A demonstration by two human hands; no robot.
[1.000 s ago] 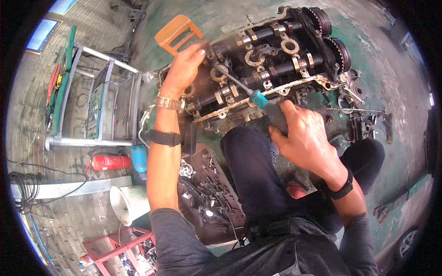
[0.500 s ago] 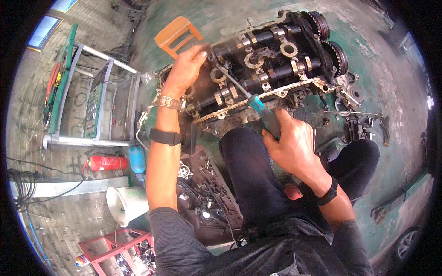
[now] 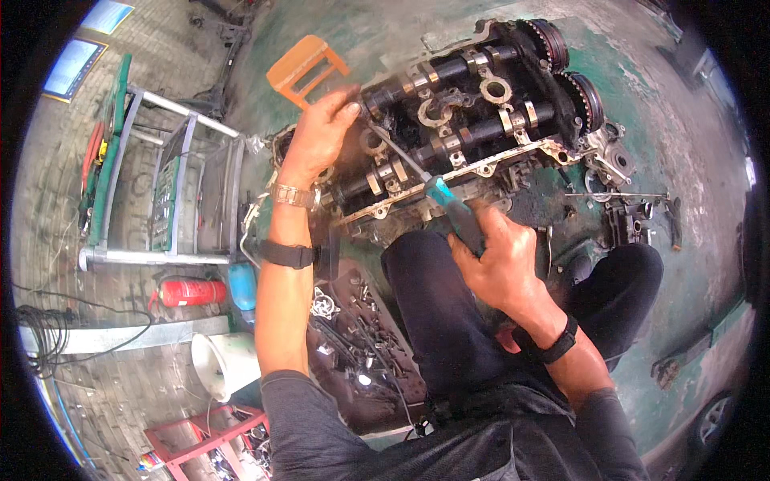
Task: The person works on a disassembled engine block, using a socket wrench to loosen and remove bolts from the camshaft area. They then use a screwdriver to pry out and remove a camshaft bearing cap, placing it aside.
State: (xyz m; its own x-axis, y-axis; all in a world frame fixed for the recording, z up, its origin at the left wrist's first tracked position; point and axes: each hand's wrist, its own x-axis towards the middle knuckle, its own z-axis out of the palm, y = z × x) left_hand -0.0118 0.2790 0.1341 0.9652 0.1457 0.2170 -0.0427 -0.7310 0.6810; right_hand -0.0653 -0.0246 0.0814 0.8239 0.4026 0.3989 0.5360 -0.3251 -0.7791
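Observation:
My right hand (image 3: 499,258) is wrapped round the dark and teal handle of a screwdriver (image 3: 451,207). Its metal shaft slants up and left over the engine cylinder head (image 3: 469,114), and the tip ends close to my left hand (image 3: 321,138). That hand is bent over the left end of the cylinder head with its fingers curled in; whatever they grip is hidden. Two dark camshafts (image 3: 437,151) run along the oily head under shiny metal caps. Toothed sprockets (image 3: 579,100) sit at its right end.
An orange stool (image 3: 290,68) stands beyond the engine. Loose engine parts (image 3: 630,223) lie on the floor at right, and a tray (image 3: 353,276) of small parts is by my left forearm. Farther left are a metal tool cart (image 3: 172,258), a red fire extinguisher (image 3: 191,293) and a white bucket (image 3: 228,373).
My right hand and the screwdriver have shifted slightly left and down. The left hand stays at the same end of the engine, and the whole view has moved a little.

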